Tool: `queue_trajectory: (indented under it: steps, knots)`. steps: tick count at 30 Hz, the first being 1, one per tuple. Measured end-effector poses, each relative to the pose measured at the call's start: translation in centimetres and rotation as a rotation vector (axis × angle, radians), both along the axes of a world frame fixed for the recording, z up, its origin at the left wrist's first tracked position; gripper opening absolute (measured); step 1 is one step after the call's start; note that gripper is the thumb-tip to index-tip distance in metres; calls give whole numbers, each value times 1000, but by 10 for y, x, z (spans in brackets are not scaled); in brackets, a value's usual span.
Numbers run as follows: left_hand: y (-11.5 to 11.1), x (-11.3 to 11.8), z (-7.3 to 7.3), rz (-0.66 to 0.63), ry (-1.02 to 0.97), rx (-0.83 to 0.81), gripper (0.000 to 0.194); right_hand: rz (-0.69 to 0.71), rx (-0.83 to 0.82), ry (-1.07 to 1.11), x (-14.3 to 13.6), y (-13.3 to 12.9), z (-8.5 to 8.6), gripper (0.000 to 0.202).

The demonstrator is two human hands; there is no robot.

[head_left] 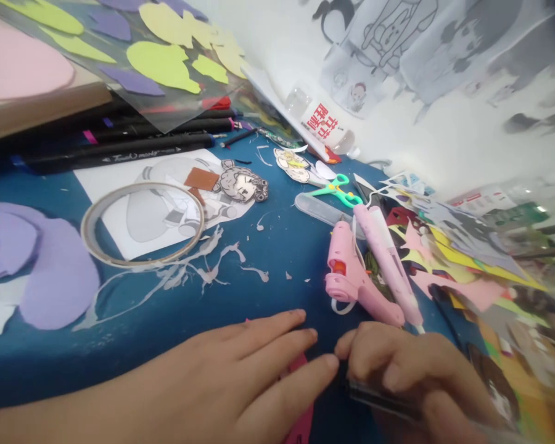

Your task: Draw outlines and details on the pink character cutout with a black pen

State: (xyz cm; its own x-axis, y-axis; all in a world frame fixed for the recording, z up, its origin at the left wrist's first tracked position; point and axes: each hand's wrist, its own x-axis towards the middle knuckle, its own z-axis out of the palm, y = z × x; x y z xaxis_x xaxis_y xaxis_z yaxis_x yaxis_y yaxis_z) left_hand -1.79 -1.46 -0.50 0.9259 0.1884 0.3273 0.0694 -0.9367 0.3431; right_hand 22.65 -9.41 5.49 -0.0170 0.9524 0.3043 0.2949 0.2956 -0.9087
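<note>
Left hand flat on a pink sheet, right hand curled

The left hand [231,376] lay with fingers extended, close together, over the pink sheet [300,425], which showed between and below them on the blue table [277,302]. The right hand [411,364], just beside the left fingertips, was closed around a dark strip [374,396], too blurred to identify. Beyond the right hand lay a glue gun [343,288] and a pink tool [391,265], with green scissors [337,191] farther back. Left of them, a tape ring [143,264] partly overlapped a drawing [99,179], near whitish shreds [211,250].
</note>
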Motion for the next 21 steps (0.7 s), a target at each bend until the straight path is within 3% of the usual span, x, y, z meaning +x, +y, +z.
queue_trajectory:
  steps: [6,9,11,16,21]
  knots:
    - [16,2,12,-37,73,-110,129,5,-32,-62,-1,11,9,40]
    - [23,4,13,-74,63,-158,154,52,-12,-81,-1,13,9,42]
    - [27,4,10,-89,30,-212,161,82,-7,-93,2,12,7,40]
    - [32,-1,0,-123,12,-333,146,201,-16,-127,6,5,2,23]
    - [32,-9,-4,-108,-66,-416,130,148,53,-329,-5,2,-7,26]
